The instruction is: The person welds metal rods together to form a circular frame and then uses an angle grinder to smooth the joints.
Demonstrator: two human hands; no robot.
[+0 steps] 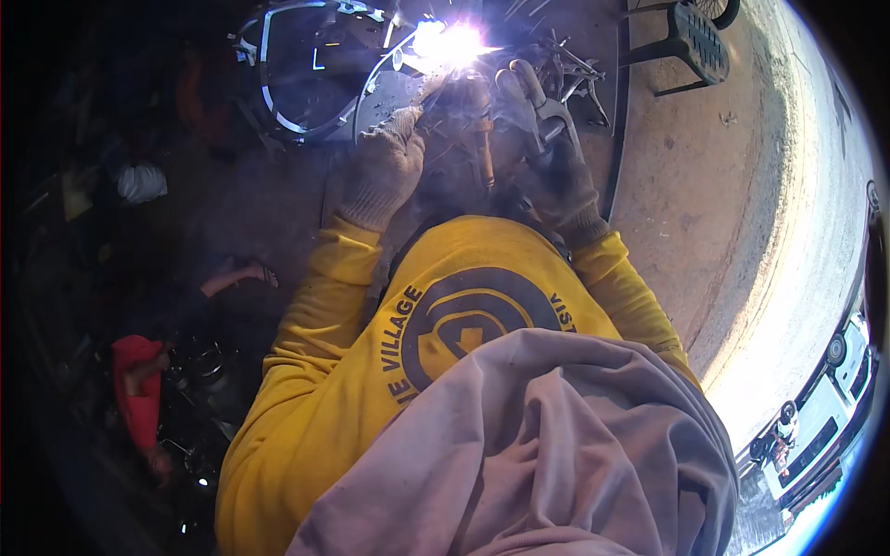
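Observation:
A blinding white-violet welding arc (pixel 454 42) burns at the top centre, with smoke drifting below it. My left hand (pixel 394 144), in a pale knit glove, is closed just below and left of the glare. Whatever lies in its fingers is lost in the haze. My right hand (pixel 563 185), in a darker glove, is closed around the lower end of metal clamp pliers (pixel 549 109), whose curved jaws point up beside the arc. Between my hands stands an upright rusty-brown metal rod (pixel 484 139). A bent metal tube hoop (pixel 266 79) lies left of the arc.
Several loose metal tools (pixel 586 79) lie at the bench's right edge. A dark plastic chair (pixel 695 44) stands beyond on the brown ground. At lower left, a person in red (pixel 139 389) is near dark machinery. Parked vehicles (pixel 825 408) line the far right.

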